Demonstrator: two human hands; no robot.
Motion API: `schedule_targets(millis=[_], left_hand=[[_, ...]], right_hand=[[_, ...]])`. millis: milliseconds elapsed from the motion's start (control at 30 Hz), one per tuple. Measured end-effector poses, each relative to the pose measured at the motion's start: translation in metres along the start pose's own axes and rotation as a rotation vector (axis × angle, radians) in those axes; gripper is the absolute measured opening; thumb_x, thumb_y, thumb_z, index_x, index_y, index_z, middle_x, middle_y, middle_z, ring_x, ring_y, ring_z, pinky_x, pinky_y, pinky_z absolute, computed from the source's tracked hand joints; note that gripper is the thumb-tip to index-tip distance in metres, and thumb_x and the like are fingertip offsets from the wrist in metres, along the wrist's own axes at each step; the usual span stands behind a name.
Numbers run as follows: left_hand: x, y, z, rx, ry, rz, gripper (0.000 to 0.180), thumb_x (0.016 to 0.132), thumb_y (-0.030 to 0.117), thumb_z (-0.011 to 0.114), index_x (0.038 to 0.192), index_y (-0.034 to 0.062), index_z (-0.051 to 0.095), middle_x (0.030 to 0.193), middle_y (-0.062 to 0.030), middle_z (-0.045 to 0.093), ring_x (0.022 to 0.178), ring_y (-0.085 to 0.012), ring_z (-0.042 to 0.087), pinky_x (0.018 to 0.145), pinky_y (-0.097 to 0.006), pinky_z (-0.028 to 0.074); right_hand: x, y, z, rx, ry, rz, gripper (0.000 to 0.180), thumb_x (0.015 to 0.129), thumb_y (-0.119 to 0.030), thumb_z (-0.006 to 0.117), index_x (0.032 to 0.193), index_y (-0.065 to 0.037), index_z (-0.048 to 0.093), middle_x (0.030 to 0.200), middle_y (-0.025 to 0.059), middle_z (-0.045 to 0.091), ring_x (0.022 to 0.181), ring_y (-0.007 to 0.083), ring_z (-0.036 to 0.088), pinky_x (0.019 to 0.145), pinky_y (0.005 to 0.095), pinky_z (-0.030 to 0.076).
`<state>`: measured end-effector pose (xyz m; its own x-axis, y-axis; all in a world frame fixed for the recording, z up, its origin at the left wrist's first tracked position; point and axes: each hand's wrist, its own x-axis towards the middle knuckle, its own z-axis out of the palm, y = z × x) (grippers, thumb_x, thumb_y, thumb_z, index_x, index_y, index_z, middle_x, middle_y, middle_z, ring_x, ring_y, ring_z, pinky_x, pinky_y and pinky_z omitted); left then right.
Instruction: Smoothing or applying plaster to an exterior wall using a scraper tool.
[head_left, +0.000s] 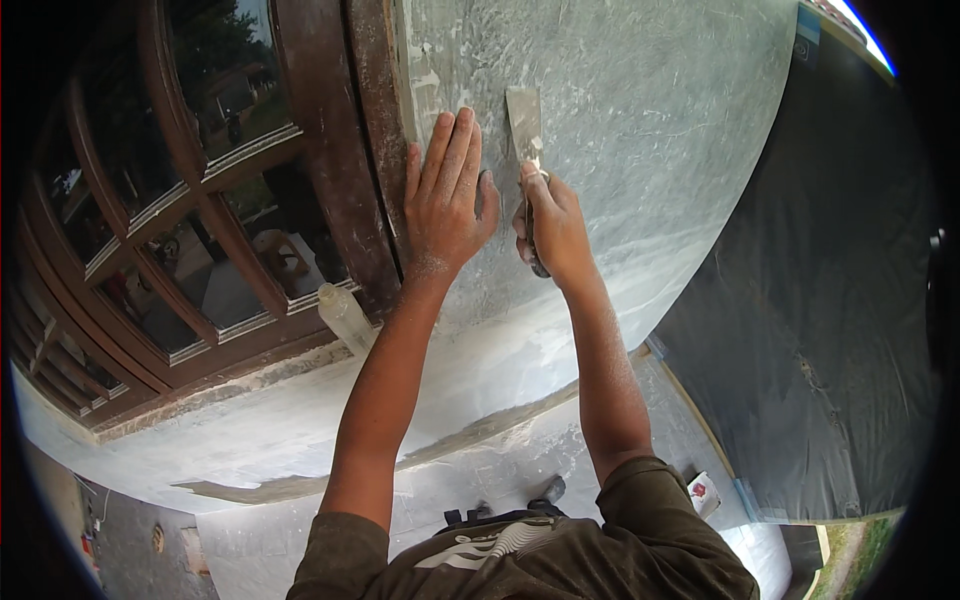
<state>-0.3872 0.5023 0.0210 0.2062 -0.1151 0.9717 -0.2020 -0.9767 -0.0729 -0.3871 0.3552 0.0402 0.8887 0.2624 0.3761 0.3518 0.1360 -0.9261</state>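
My left hand (446,196) lies flat on the grey plastered wall (640,120), fingers stretched upward, right beside the brown wooden window frame (335,150). My right hand (551,222) grips the dark handle of a putty knife (525,128), whose metal blade points up and rests against the wall just right of my left fingers. Both hands and forearms are dusted with pale powder.
A wooden window with glass panes (190,230) fills the left. A clear plastic bottle (343,315) stands on the sill. Black plastic sheeting (830,330) covers the area at right. Below are a plaster-smeared ledge (300,440) and a small packet (703,492) on the ground.
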Motion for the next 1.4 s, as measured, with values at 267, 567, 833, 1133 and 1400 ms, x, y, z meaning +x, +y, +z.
schedule_targets(millis=[267,567,833,1133,1400], left_hand=[[0.0,0.0,-0.002,-0.014,0.0,0.004,0.059,0.086,0.015,0.061,0.142,0.0018,0.048,0.155,-0.0077,0.04,0.147,-0.0251,0.03,0.116,-0.053,0.022],[0.002,-0.001,-0.005,-0.017,-0.002,-0.004,0.058,0.086,0.014,0.061,0.142,0.0021,0.048,0.154,-0.0086,0.041,0.146,-0.0258,0.03,0.117,-0.052,0.021],[-0.003,-0.006,-0.005,-0.017,0.007,-0.013,0.058,0.086,0.012,0.059,0.142,0.0017,0.048,0.153,-0.0092,0.041,0.146,-0.0264,0.031,0.116,-0.053,0.022],[0.001,-0.002,-0.005,-0.008,0.026,-0.025,0.057,0.085,0.007,0.057,0.141,0.0018,0.049,0.153,-0.0065,0.041,0.146,-0.0211,0.032,0.118,-0.047,0.022],[0.001,0.0,-0.005,-0.03,0.045,-0.007,0.05,0.089,0.002,0.051,0.139,-0.0008,0.05,0.151,-0.0114,0.044,0.143,-0.0279,0.036,0.116,-0.05,0.025]], right_hand=[[-0.013,0.021,0.0,-0.018,0.019,0.056,0.036,0.103,-0.042,0.045,0.089,-0.008,0.048,0.056,0.002,0.047,0.037,0.0109,0.042,0.035,0.0268,0.033],[-0.018,0.017,-0.002,-0.039,-0.015,0.118,0.038,0.102,-0.043,0.046,0.086,-0.009,0.048,0.056,0.0017,0.046,0.037,0.011,0.042,0.035,0.027,0.033],[-0.018,0.026,0.005,-0.084,0.023,0.071,0.039,0.103,-0.043,0.045,0.088,-0.007,0.049,0.056,0.0022,0.048,0.037,0.0114,0.044,0.035,0.0274,0.033],[-0.018,0.03,0.003,-0.076,0.027,-0.016,0.037,0.103,-0.042,0.045,0.087,-0.008,0.048,0.055,0.0016,0.046,0.037,0.0107,0.043,0.034,0.0272,0.032],[0.005,-0.001,0.001,-0.059,0.023,-0.073,0.04,0.103,-0.043,0.044,0.083,-0.009,0.045,0.052,0.0009,0.045,0.036,0.0098,0.041,0.033,0.026,0.031]])
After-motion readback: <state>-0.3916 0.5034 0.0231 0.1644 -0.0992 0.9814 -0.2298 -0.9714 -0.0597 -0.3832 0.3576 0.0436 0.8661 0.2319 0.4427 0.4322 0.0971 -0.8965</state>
